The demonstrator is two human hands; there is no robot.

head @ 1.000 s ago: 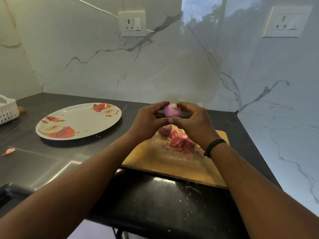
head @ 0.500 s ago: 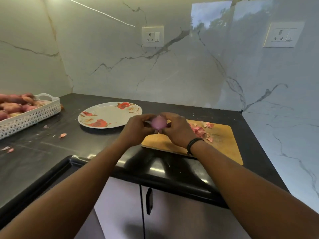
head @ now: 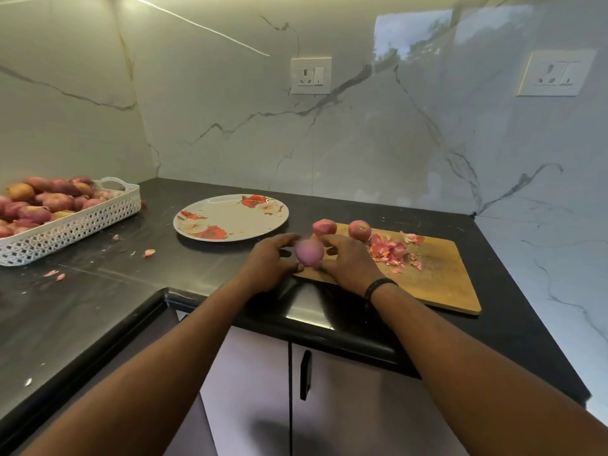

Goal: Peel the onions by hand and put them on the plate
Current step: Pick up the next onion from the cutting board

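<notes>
A peeled pale-purple onion [head: 309,252] sits between my two hands above the left end of the wooden cutting board [head: 441,281]. My left hand [head: 271,263] grips it from the left and my right hand [head: 348,263] from the right, fingers curled round it. Two unpeeled red onions [head: 324,227] [head: 359,229] stand at the board's far edge. A heap of pink onion skins [head: 388,250] lies on the board. The white flowered plate [head: 230,217] rests to the left of the board, with no onions on it.
A white lattice basket [head: 75,225] full of unpeeled onions stands at the far left of the black counter [head: 98,291]. Loose skin scraps [head: 148,252] lie on the counter. Cabinet doors with a black handle [head: 305,375] are below the counter's edge.
The view has pulled back and turned left, bringing the basket and two unpeeled onions into sight. Both hands still hold the peeled onion, now nearer the board's left end.
</notes>
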